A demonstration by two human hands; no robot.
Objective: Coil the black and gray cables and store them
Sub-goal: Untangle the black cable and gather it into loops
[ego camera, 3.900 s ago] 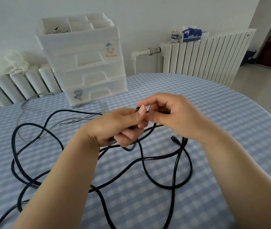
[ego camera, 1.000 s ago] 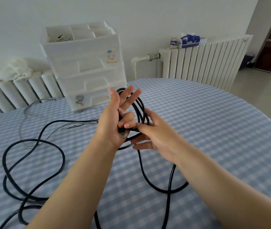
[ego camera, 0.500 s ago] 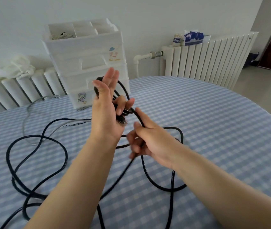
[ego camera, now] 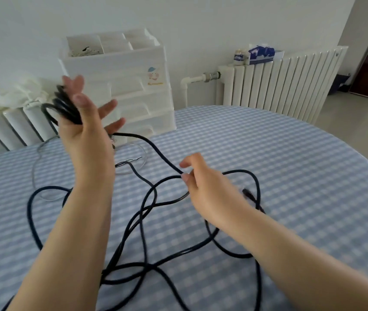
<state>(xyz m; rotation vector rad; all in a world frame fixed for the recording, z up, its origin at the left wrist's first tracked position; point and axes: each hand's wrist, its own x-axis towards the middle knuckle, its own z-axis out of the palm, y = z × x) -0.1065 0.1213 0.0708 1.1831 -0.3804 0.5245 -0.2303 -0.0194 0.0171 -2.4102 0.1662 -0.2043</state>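
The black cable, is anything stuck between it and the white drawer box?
Nothing visible blocks it. The black cable is wound on the left hand, pinched by the right hand, below the white plastic drawer box.

Head camera looks down, seemingly close, over table [ego camera: 290, 153]

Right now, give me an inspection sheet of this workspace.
Surface: round table with blue checked cloth.
Job's things: black cable, few turns on left hand, rest loose; gray cable uncoiled by the drawers.
Clutter: nothing seen.
Fingers: left hand raised, fingers spread, coil around it; right hand pinches black cable.
Cables: black loops cross each other.
Surroundings: radiators, tissue box, cloth.
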